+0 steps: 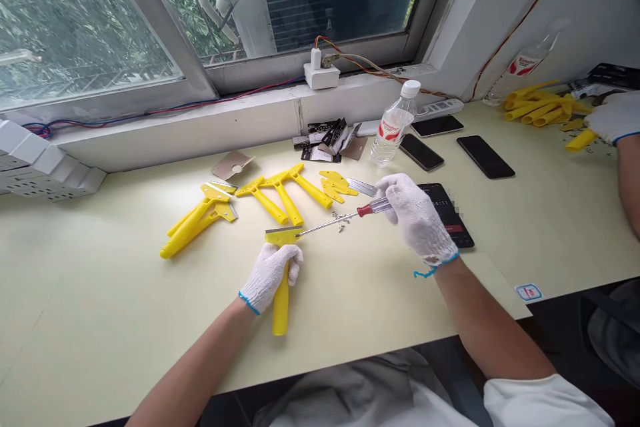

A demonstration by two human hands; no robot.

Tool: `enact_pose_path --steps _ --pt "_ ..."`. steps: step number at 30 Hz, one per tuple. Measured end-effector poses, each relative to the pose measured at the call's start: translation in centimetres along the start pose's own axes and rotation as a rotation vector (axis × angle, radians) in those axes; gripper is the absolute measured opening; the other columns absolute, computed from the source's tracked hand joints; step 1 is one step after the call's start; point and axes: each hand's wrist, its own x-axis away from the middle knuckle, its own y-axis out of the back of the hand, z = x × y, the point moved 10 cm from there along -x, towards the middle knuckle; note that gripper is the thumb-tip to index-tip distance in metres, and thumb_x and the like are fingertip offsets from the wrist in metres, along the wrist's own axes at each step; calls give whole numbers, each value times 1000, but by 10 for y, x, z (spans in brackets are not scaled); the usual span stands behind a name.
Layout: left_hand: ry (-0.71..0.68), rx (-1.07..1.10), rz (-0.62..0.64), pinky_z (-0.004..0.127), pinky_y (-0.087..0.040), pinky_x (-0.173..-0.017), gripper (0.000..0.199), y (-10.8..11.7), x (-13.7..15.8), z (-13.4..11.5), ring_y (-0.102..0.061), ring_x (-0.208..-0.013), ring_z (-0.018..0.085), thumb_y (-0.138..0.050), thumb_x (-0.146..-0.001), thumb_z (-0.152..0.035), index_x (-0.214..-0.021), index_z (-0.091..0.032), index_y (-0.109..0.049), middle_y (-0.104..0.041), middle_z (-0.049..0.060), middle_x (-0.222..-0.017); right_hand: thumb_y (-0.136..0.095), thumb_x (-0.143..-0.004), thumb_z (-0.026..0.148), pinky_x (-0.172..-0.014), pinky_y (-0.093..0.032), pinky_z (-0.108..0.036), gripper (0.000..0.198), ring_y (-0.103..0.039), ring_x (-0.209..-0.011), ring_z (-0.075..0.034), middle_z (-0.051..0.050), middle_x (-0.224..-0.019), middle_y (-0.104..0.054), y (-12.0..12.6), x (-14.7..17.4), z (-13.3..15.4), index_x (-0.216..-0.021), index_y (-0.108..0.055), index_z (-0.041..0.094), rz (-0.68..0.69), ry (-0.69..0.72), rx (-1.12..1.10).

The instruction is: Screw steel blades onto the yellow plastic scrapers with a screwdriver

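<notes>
My left hand [273,272], in a white knit glove, is closed round the neck of a yellow scraper [281,303], whose bladed head points away from me. My gloved right hand [413,217] grips the clear and red handle of a screwdriver [327,223]. The screwdriver's tip meets the right end of the scraper head. Small screws [341,220] lie scattered under the shaft. Beyond them are loose yellow plates [337,185] and metal blades [362,187]. Three yellow scraper handles [286,197] lie side by side behind my left hand. To the left, scrapers with blades [197,220] are piled together.
A water bottle [393,125] stands near the sill by black blade packets [330,139]. Several phones lie to the right, one lit phone [453,217] beside my right wrist. At far right, another person's gloved hand [616,117] is near a heap of yellow handles [543,107].
</notes>
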Motion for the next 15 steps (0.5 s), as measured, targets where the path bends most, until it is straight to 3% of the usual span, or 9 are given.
enact_pose_path --steps 3,5,9,15 --pt "-2 -1 2 28 -41 -54 28 1 -1 2 -46 -46 15 -60 -91 -37 -69 -20 -66 -54 -1 -46 -50 -111 55 -74 -53 -37 37 -68 -78 -23 -5 -87 -73 4 -2 0 -100 -67 24 -57 0 202" --pt "-4 10 3 28 -41 -54 27 1 -1 3 -46 -46 15 -60 -91 -37 -70 -21 -66 -54 -1 -45 -55 -110 48 -78 -55 -37 27 -71 -82 -23 -4 -90 -75 3 -2 3 -104 -67 25 -56 17 160" --pt "-11 4 15 28 -43 -56 28 1 -2 5 -47 -47 15 -59 -93 -36 -71 -20 -67 -56 0 -46 -67 -100 30 -90 -61 -39 8 -75 -95 -24 -4 -101 -76 -2 -1 6 -106 -69 25 -18 42 -126" --pt "-8 -16 14 28 -41 -55 28 -2 0 1 -46 -47 15 -60 -91 -37 -70 -20 -66 -54 -1 -46 -80 -69 12 -88 -63 -39 34 -71 -92 -21 -2 -104 -75 -8 0 -6 -99 -72 26 -47 -80 -619"
